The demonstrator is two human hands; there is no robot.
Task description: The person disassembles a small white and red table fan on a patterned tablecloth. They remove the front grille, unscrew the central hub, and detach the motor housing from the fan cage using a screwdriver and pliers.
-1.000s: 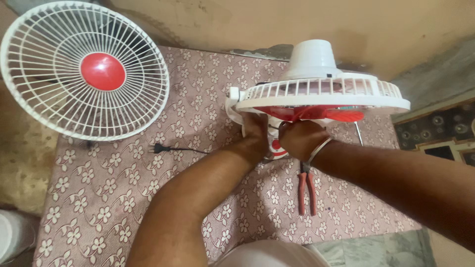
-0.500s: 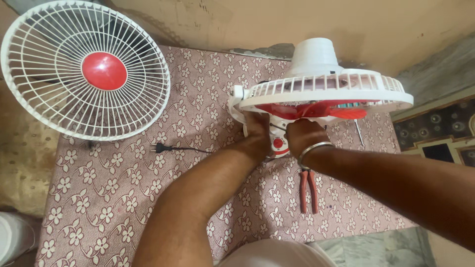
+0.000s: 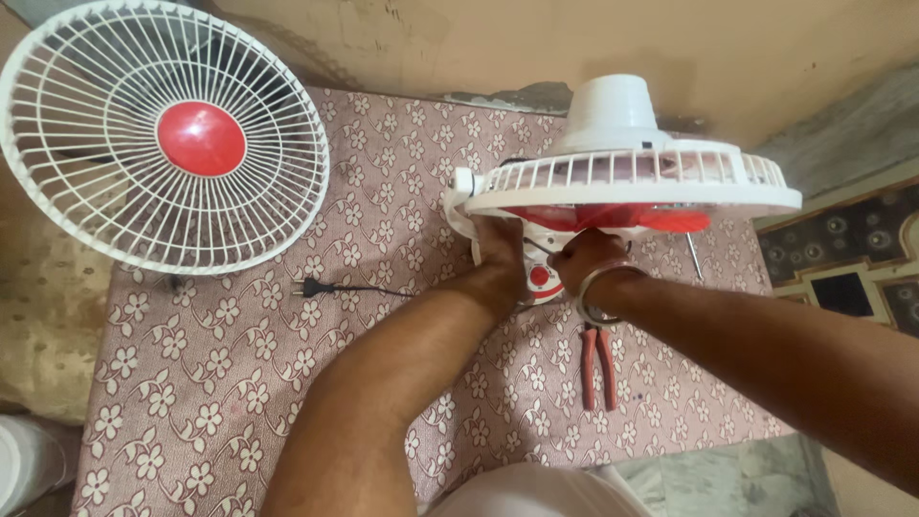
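Note:
A white table fan (image 3: 627, 172) with red blades lies tilted on the floral cloth, its rear grille facing up and its motor housing on top. My left hand (image 3: 498, 251) grips the fan's white base under the grille. My right hand (image 3: 589, 263), with a metal bangle at the wrist, presses on the base beside a red knob (image 3: 541, 278). Both hands' fingers are partly hidden under the grille. The detached white front grille (image 3: 168, 139) with a red centre cap leans at the far left.
Red-handled pliers (image 3: 599, 369) lie on the cloth by my right forearm. A black plug and cord (image 3: 325, 287) trail toward the fan. A metal rod (image 3: 693, 255) sits beneath the grille's right side. A wall runs behind; patterned floor tiles (image 3: 847, 268) lie right.
Both hands stay on the fan's base; the fan has tipped slightly and my hands shifted a little under the grille. The view has drifted a bit.

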